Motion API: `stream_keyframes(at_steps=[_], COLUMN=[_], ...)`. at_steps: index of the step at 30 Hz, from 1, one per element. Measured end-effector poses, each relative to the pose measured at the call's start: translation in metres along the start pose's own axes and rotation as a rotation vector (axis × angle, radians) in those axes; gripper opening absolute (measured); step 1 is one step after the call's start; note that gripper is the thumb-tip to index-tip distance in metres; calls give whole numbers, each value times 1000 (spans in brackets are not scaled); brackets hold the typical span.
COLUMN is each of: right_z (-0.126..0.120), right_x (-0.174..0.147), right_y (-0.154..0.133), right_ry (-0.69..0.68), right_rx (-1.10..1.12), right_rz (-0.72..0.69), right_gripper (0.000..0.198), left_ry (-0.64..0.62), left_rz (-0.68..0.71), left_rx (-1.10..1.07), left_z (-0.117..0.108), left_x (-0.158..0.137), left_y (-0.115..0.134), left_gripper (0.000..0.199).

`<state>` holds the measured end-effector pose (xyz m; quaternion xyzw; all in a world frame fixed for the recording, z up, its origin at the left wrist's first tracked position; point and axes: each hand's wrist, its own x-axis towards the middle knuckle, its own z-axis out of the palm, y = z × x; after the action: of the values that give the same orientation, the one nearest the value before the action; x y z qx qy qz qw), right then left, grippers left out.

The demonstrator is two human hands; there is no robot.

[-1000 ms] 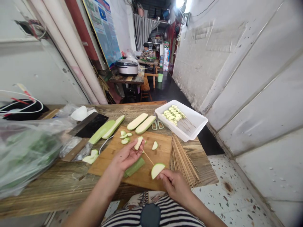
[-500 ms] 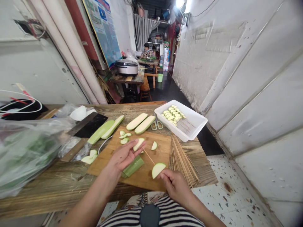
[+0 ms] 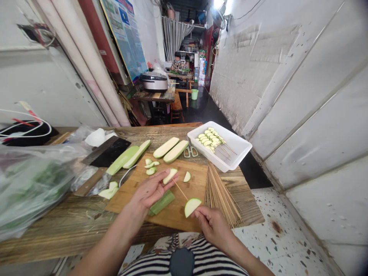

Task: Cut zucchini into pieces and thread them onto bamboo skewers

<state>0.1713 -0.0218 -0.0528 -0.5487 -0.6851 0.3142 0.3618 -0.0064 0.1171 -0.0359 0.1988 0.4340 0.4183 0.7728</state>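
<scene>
Over the cutting board [image 3: 184,218], my left hand [image 3: 152,187] holds a half-round zucchini slice [image 3: 170,175] between thumb and fingers. My right hand [image 3: 212,222] grips a bamboo skewer [image 3: 180,189] at its near end, with a zucchini slice [image 3: 192,207] threaded on it beside my fingers. The skewer's far tip is at or touching the lower edge of the left-hand slice; whether it has gone in I cannot tell. A loose slice [image 3: 187,176] and several smaller pieces [image 3: 151,166] lie on the board. Below my left hand sits a green zucchini piece [image 3: 162,202], partly hidden.
A bundle of skewers [image 3: 221,195] fans out right of the board. Behind it stands a white tray [image 3: 240,147] with skewered slices. Zucchini halves [image 3: 176,151], scissors [image 3: 191,151] and a cleaver [image 3: 107,151] lie beyond. A plastic bag [image 3: 34,184] fills the left side. Another person [image 3: 177,63] sits far back.
My left hand has shifted very slightly right with its slice. My right hand, the skewer and its threaded slice look nearly unchanged.
</scene>
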Motion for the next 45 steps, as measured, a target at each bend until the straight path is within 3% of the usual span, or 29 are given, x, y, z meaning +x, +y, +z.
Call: stream_keyframes(at_steps=[25,33,40,45], right_z=[4,5,5,5], right_x=[-2,0,1,-2], right_y=[3,1,0,0], right_ry=[23,81,89,83], right_rx=[-45,-6,19,29], right_rz=[50,29,32,33], right_gripper=[26,27,28,28], left_ry=[-39,-118,-117,-61], left_rz=[-11,-95,83,104], left_rx=[52,-186,-167,-175], left_z=[12,19,27,29], left_x=[-6,-7,-13,-13], left_y=[-10,-19,-30,-32], left_gripper=[14,21,10,9])
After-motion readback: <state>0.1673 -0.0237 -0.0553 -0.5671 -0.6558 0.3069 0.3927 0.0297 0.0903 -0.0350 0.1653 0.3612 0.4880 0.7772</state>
